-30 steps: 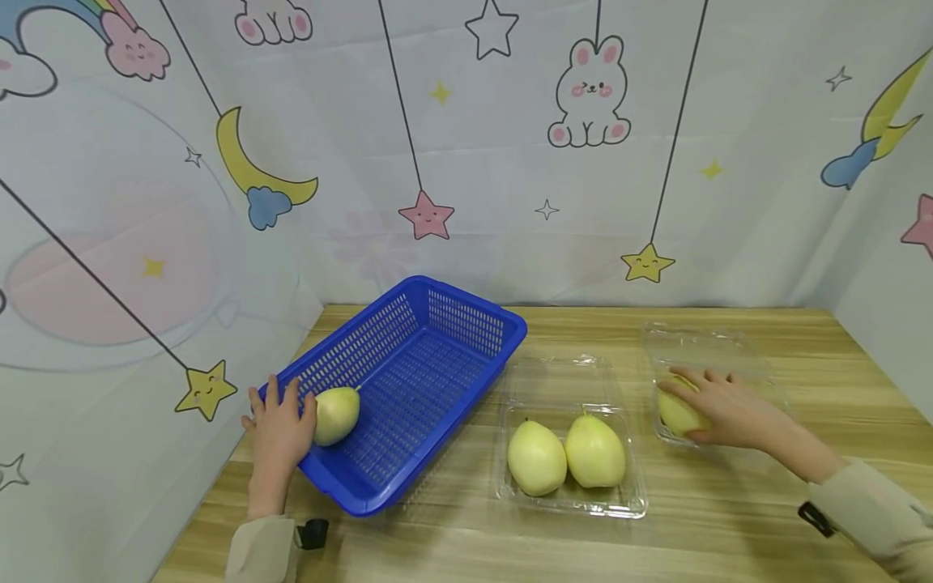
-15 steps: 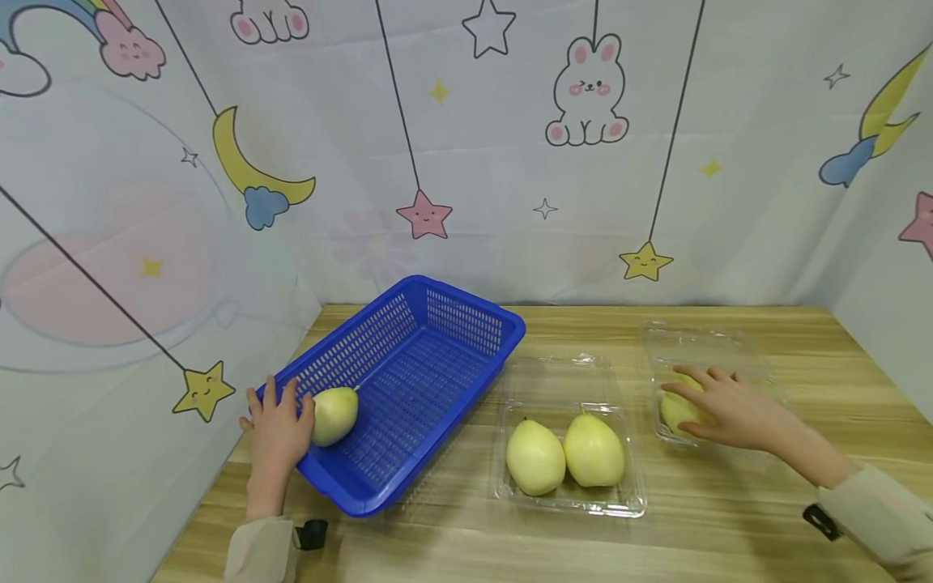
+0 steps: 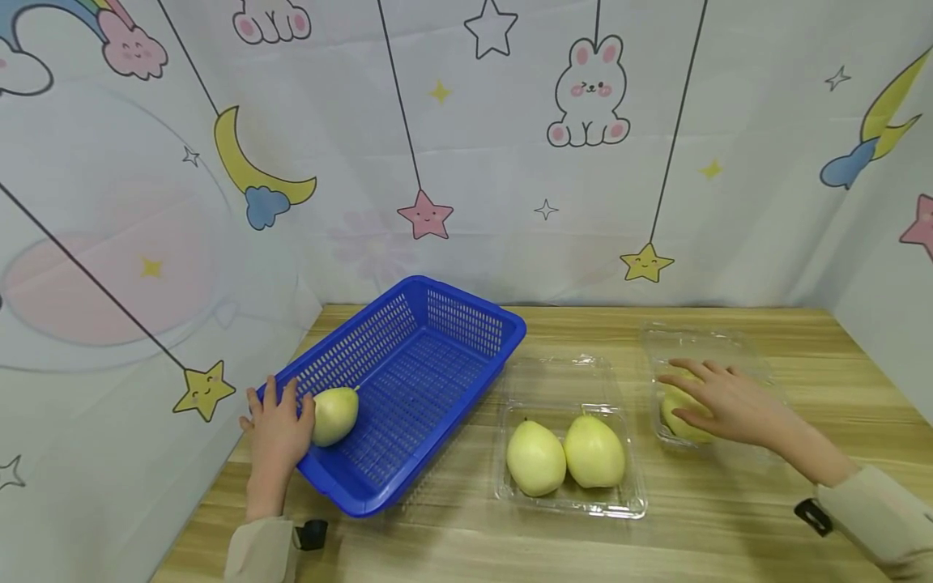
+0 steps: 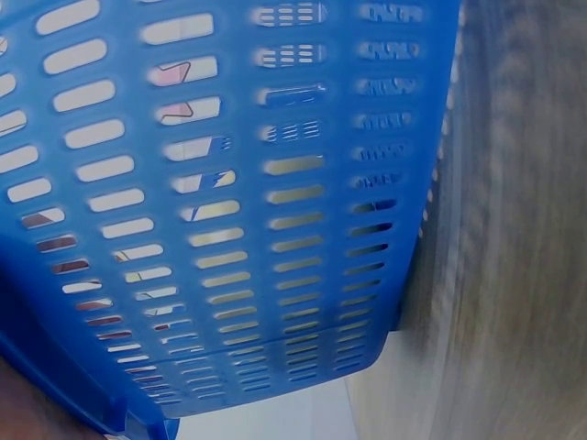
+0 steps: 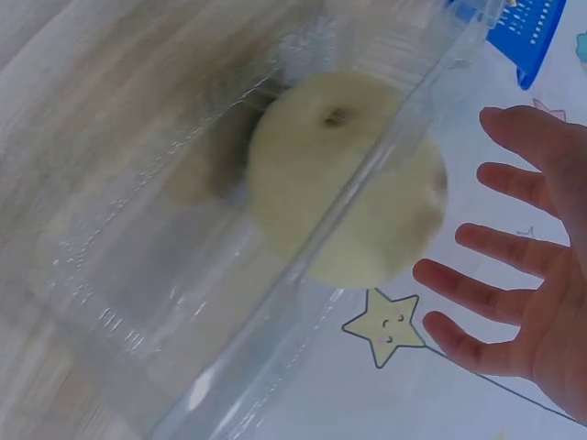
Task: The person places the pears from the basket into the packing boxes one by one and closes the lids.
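Observation:
My left hand rests on the near left rim of a blue plastic basket, fingers spread. Inside the basket, beside that hand, lies a yellow-green pear. My right hand hovers with fingers spread over a pear in the right clear plastic box. The right wrist view shows its fingertips apart from the fruit. Two more pears, a left one and a right one, sit side by side in another clear box, its lid folded back.
The wooden table holds the basket and both boxes, the two-pear box standing between the basket and the right box. White cloth walls with cartoon prints enclose the table at the back and sides.
My right hand has let go of the pear in the right box and lifted slightly, its fingers spreading. My left hand and the basket stay in place.

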A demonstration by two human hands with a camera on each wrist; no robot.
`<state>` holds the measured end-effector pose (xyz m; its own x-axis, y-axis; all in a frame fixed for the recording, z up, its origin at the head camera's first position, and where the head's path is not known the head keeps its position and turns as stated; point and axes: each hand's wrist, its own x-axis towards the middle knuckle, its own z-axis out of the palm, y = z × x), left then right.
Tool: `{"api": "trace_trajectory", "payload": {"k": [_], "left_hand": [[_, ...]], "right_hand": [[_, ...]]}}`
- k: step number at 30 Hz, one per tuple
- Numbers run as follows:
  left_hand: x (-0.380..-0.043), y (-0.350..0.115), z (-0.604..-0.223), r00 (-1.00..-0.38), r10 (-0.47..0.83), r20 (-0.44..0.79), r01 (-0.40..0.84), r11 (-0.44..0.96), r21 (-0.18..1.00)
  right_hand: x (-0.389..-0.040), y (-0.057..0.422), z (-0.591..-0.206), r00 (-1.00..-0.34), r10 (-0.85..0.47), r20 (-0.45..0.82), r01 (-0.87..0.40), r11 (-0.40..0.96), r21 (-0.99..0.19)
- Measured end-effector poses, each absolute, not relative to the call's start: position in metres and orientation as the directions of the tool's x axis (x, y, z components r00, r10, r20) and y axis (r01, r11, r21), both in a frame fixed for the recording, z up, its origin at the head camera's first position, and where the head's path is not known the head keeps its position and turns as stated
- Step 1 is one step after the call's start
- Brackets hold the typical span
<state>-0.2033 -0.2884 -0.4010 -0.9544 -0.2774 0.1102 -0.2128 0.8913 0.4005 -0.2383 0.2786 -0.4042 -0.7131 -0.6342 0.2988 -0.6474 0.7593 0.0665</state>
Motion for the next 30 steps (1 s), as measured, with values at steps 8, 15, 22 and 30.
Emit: {"api": "trace_trajectory", "payload": {"k": [8, 15, 22, 30], "left_hand": [[-0.202, -0.289, -0.400, -0.954, -0.280, 0.109, -0.213, 0.887, 0.410], [-0.202, -0.290, -0.399, -0.953, -0.282, 0.111, -0.214, 0.884, 0.415], [-0.203, -0.290, -0.400, -0.956, -0.276, 0.101, -0.211, 0.884, 0.418], [-0.203, -0.289, -0.401, -0.954, -0.279, 0.114, -0.208, 0.884, 0.418]], "right_hand": [[-0.240, 0.259, -0.390, -0.704, -0.646, 0.296, -0.671, 0.741, 0.021], [-0.244, 0.239, -0.384, -0.639, -0.692, 0.336, -0.724, 0.689, 0.043], [-0.251, 0.216, -0.383, -0.567, -0.731, 0.380, -0.776, 0.629, 0.052], [-0.254, 0.191, -0.381, -0.520, -0.750, 0.410, -0.805, 0.591, 0.060]]}}
